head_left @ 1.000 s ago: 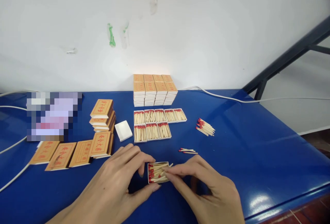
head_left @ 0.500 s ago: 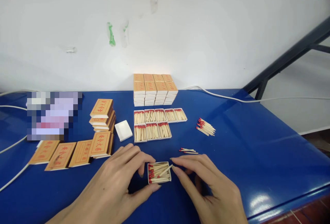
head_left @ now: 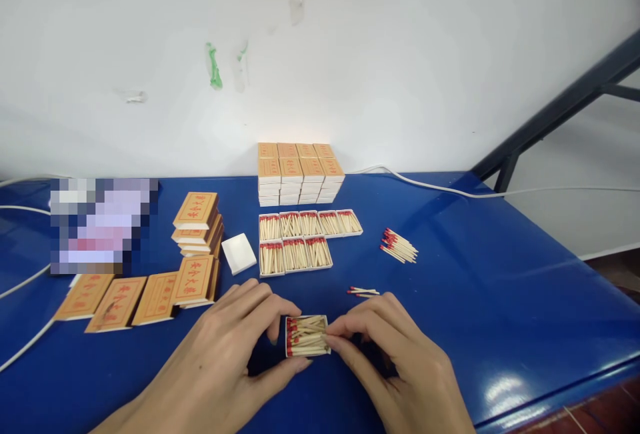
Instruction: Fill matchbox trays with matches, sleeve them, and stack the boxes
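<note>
A white matchbox tray (head_left: 308, 355) filled with red-headed matches (head_left: 306, 341) lies on the blue table in front of me. My left hand (head_left: 235, 347) grips it from the left, index finger along its far edge and thumb at its near edge. At the tray's right end, my right hand (head_left: 395, 361) has thumb and index finger pinched together on the end of a match, low over the other matches. A few loose matches (head_left: 363, 292) lie just beyond my right hand. Most heads in the tray point left.
Filled trays (head_left: 296, 255) stand in two rows beyond my hands, before a block of stacked matchboxes (head_left: 301, 169) by the wall. Matchbox sleeves (head_left: 117, 302) and a white overturned tray (head_left: 239, 254) lie left. A match pile (head_left: 399, 246) sits right. A cable (head_left: 440, 187) runs behind.
My right hand has moved slightly left, bringing the pinched match down into the tray among the others. The left hand keeps its hold on the tray.
</note>
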Tool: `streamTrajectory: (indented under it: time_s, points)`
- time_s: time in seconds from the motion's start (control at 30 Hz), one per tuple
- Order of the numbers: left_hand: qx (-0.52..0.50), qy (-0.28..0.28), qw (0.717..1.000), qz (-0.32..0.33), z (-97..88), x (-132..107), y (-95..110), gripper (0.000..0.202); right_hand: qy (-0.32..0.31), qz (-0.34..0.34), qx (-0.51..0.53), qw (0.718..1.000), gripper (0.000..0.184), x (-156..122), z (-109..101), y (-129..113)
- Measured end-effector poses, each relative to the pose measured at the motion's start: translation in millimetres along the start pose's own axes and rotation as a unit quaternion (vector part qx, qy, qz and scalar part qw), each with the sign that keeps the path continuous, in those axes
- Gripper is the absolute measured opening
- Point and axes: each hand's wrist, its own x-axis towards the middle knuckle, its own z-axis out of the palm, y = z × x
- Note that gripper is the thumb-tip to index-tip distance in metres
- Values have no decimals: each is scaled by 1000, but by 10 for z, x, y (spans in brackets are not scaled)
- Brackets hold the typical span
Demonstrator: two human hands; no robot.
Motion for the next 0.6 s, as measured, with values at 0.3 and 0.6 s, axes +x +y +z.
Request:
streamTrajectory:
  time_s: [0.3, 0.6]
  points:
    - [-2, -7, 1000, -4, 19, -44, -21, 26, 42, -114, -102, 987, 29, 4, 73, 2]
    - [1, -10, 1000, 6, 22, -65, -10, 26, 21, -199, -184, 962, 42, -153, 132, 95]
